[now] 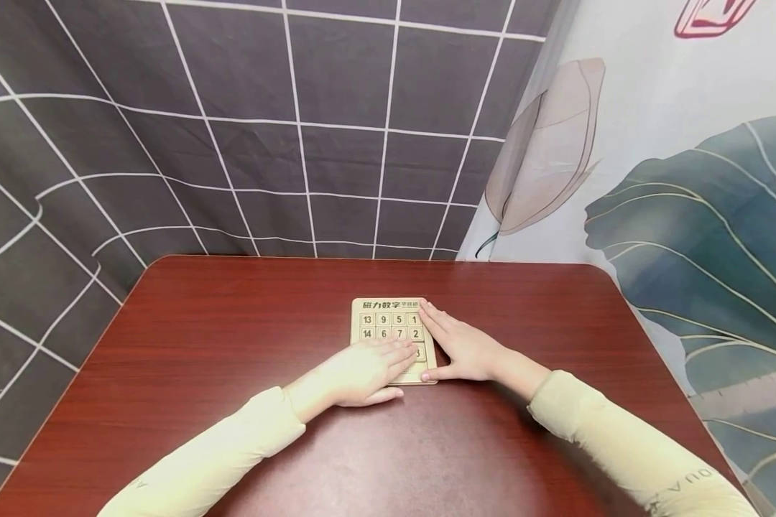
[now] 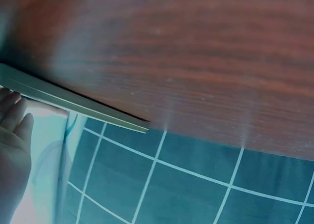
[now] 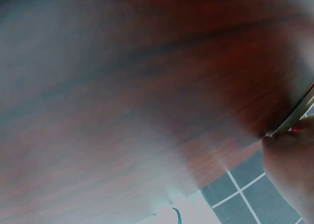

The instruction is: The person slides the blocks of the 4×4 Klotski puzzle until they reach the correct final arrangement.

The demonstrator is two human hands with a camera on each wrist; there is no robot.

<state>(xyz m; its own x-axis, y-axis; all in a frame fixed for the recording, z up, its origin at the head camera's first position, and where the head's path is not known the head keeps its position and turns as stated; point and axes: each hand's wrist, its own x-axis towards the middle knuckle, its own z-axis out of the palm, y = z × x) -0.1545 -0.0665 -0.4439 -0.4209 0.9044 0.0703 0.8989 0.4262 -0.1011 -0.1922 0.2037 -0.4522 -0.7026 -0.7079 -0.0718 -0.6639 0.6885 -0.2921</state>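
Observation:
A flat, pale yellow sliding number puzzle (image 1: 370, 305) lies on the table with Chinese lettering along its top edge. Tiles 13, 9, 5, 1 and 14, 6, 7, 2 show in its upper two rows. Across the lower left part rests my left hand (image 1: 367, 370), its straight fingers flat on the tiles and its thumb apart below them. It hides most of the lower rows. My right hand (image 1: 468, 350) touches the puzzle's right side, fingers straight near the top corner and thumb at the bottom corner. The puzzle's thin edge (image 2: 78, 102) shows in the left wrist view.
The reddish-brown wooden table (image 1: 233, 323) has rounded far corners. Behind it hangs a dark grey curtain (image 1: 336, 79) with a white grid. A white curtain (image 1: 647, 93) with large leaf prints hangs at the right.

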